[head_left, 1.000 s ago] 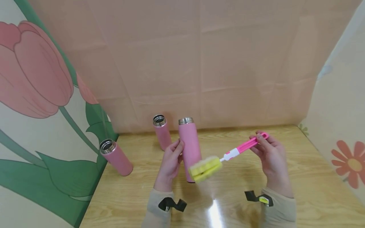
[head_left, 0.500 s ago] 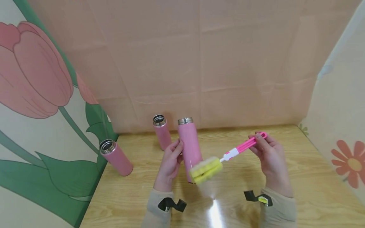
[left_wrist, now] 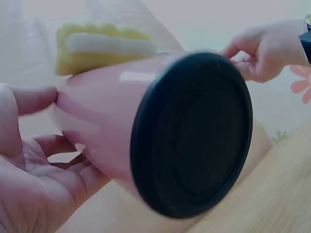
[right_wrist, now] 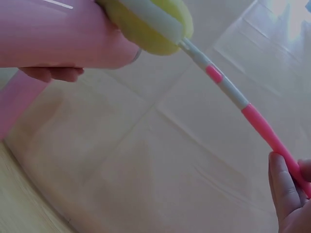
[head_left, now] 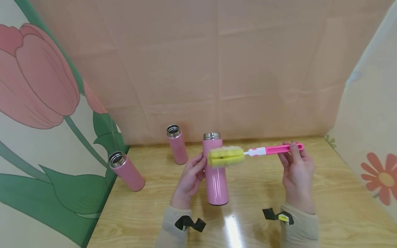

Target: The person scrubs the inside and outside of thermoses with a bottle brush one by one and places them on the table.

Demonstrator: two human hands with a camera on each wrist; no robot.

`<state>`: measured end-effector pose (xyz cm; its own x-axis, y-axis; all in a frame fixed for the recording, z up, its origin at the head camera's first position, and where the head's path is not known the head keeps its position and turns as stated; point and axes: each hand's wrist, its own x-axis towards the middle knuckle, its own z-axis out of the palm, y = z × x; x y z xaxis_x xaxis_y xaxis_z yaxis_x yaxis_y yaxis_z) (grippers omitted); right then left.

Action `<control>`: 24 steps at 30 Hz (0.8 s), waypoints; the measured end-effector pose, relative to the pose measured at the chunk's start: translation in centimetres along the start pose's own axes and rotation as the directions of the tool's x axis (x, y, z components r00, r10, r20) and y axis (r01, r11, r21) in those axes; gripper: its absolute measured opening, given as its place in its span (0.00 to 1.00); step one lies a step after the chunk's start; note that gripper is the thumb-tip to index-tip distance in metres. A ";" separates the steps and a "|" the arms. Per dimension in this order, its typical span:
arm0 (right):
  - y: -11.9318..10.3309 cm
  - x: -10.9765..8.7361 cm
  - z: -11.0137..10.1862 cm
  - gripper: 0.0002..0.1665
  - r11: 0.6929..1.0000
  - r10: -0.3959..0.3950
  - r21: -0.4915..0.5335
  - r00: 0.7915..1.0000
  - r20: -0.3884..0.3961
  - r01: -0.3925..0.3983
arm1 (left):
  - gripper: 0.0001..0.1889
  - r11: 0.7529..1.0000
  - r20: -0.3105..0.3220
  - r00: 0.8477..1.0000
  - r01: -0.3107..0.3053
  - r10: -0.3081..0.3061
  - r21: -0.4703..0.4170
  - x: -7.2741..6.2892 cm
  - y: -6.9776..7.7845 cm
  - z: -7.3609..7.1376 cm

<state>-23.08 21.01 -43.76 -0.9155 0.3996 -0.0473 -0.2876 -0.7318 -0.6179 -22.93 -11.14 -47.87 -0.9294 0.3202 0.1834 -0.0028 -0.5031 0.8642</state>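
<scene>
My left hand (head_left: 193,175) grips a pink thermos bottle (head_left: 217,187) by its side, with the steel neck uppermost and no lid on it. In the left wrist view the bottle's black base (left_wrist: 194,136) faces the camera, tipped up over the table. Between thumb and fingers, my right hand (head_left: 298,170) pinches the pink handle of a bottle brush (head_left: 279,149). The brush lies nearly level, and its yellow and white sponge head (head_left: 226,157) overlaps the upper body of the bottle. From the right wrist view, the sponge (right_wrist: 160,24) is right at the bottle's side.
Two more pink bottles with bare steel mouths stand on the wooden table (head_left: 149,220): one bottle (head_left: 128,174) at the left edge, another bottle (head_left: 177,146) further back. A beige cloth (head_left: 186,69) hangs behind the table, and flower-printed walls flank it.
The sponge head has risen from the bottle's lower part to its upper part, and the brush has swung level. My left hand and the bottle have shifted slightly right and toward me.
</scene>
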 end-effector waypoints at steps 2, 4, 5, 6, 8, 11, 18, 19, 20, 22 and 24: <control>0.1 0.0 0.2 0.14 0.999 -0.014 0.029 1.000 -0.028 0.015 | 0.27 1.000 0.025 1.000 0.002 -0.003 0.009 0.0 0.0 0.0; 0.1 0.0 0.4 0.14 0.998 -0.028 0.055 0.998 -0.051 0.031 | 0.32 0.999 0.037 0.999 0.014 -0.015 0.045 -0.1 0.0 0.0; 0.1 -0.1 0.4 0.14 0.997 -0.033 0.066 0.998 -0.060 0.037 | 0.34 0.998 0.033 0.999 0.020 -0.022 0.067 -0.1 0.0 0.0; 0.2 -0.1 0.5 0.14 0.996 -0.039 0.075 0.997 -0.068 0.044 | 0.35 0.996 0.025 0.999 0.028 -0.031 0.090 -0.1 0.0 0.0; 0.2 -0.1 0.7 0.15 0.994 -0.056 0.090 0.995 -0.077 0.063 | 0.36 0.989 -0.004 0.999 0.047 -0.047 0.141 0.0 -0.1 0.1; 0.3 -0.3 0.8 0.16 0.990 -0.087 0.107 0.992 -0.088 0.096 | 0.36 0.979 -0.055 0.997 0.062 -0.052 0.196 0.0 -0.2 0.2; 0.2 -0.5 1.0 0.19 0.979 -0.127 0.145 0.986 -0.108 0.142 | 0.34 0.957 -0.103 0.993 0.084 -0.057 0.279 0.0 -0.3 0.3; 0.2 -0.5 1.0 0.19 0.978 -0.131 0.149 0.985 -0.111 0.146 | 0.34 0.955 -0.098 0.993 0.086 -0.060 0.283 0.0 -0.3 0.2; 0.2 -0.5 1.0 0.20 0.977 -0.135 0.151 0.984 -0.115 0.152 | 0.34 0.953 -0.094 0.994 0.087 -0.063 0.291 -0.1 -0.3 0.2; 0.2 -0.6 0.9 0.20 0.975 -0.144 0.154 0.982 -0.123 0.162 | 0.34 0.949 -0.085 0.994 0.090 -0.067 0.303 -0.1 -0.4 0.1; 0.3 -0.6 0.9 0.20 0.972 -0.155 0.156 0.979 -0.129 0.175 | 0.33 0.948 -0.076 0.995 0.087 -0.067 0.307 -0.1 -0.5 -0.1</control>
<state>-22.89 20.11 -43.22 -0.8156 0.5763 -0.0520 -0.4831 -0.7276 -0.4869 -22.87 -10.98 -48.31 -0.9526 0.2908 0.0889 0.0295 -0.2027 0.9788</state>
